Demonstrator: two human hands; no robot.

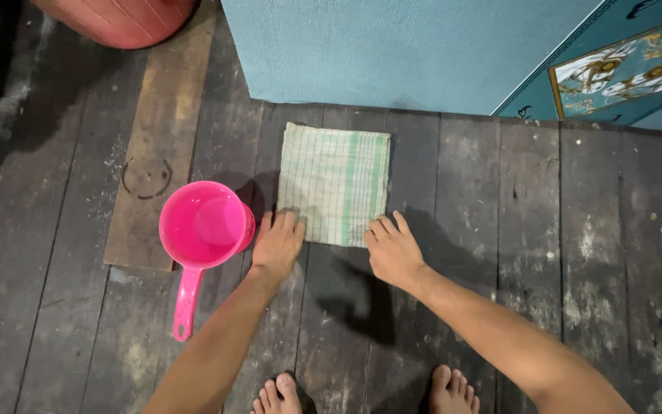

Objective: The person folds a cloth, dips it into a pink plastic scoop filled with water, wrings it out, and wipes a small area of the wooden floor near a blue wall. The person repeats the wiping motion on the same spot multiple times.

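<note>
Head view: we press a folded green-checked cloth (335, 182) on dark floorboards (499, 230).
Left hand (277, 245): flat, fingers on near-left corner.
Right hand (392, 249): fingertips on near-right corner, nothing clamped.
Pink plastic dipper (202, 230): just left.

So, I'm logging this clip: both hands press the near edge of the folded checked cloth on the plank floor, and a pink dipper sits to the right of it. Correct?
Not quite. The head view shows the pink dipper to the left of the folded checked cloth, beside the left hand. The rest holds: left hand and right hand both rest on its near edge, on the plank floor.
</note>
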